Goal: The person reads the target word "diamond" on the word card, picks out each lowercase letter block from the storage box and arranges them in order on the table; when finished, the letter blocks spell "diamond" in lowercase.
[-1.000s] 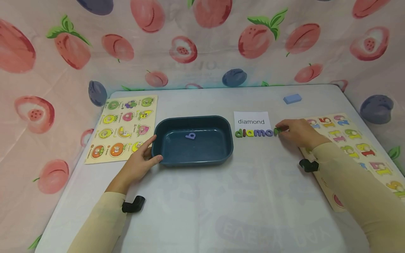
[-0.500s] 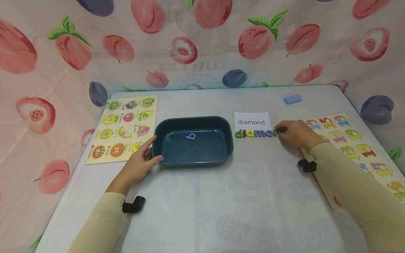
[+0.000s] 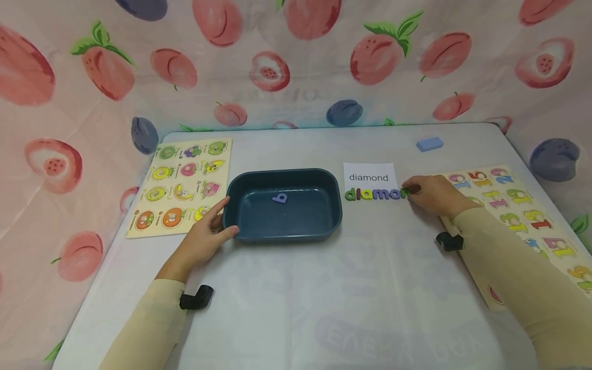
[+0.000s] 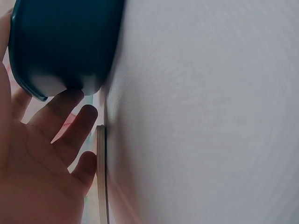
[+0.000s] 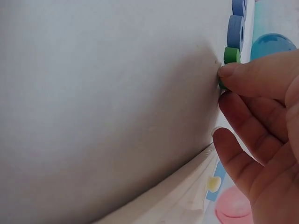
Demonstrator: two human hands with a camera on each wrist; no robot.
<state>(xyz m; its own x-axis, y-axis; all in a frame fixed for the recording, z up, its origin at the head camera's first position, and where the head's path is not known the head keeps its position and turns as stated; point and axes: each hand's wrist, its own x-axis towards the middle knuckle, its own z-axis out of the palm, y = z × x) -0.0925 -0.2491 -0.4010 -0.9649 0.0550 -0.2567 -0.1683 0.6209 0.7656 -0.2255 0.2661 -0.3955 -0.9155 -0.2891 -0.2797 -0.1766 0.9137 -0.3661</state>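
Note:
My left hand [image 3: 203,239] holds the left end of a dark teal tray [image 3: 282,238], thumb at the near corner and fingers against its outer wall [image 4: 70,46]. Inside the tray lies one small purple letter [image 3: 279,197], shaped like a b or d. At the right, my right hand [image 3: 437,194] pinches a green letter n [image 5: 231,55] between thumb and forefinger, partly covered by the fingertips. The n stands at the end of a row of coloured letters [image 3: 380,194] reading "diamo". Just behind that row is a white card [image 3: 369,169] printed "diamond".
A fruit puzzle board [image 3: 182,190] lies left of the tray. Under and beyond my right forearm is a number puzzle board [image 3: 513,205]. A blue block [image 3: 429,144] sits at the back right of the white table [image 3: 296,308]. A peach-patterned cloth [image 3: 314,72] hangs behind.
My right hand has shifted very slightly left, bringing the green n up close to the purple o. The left hand and tray stay put.

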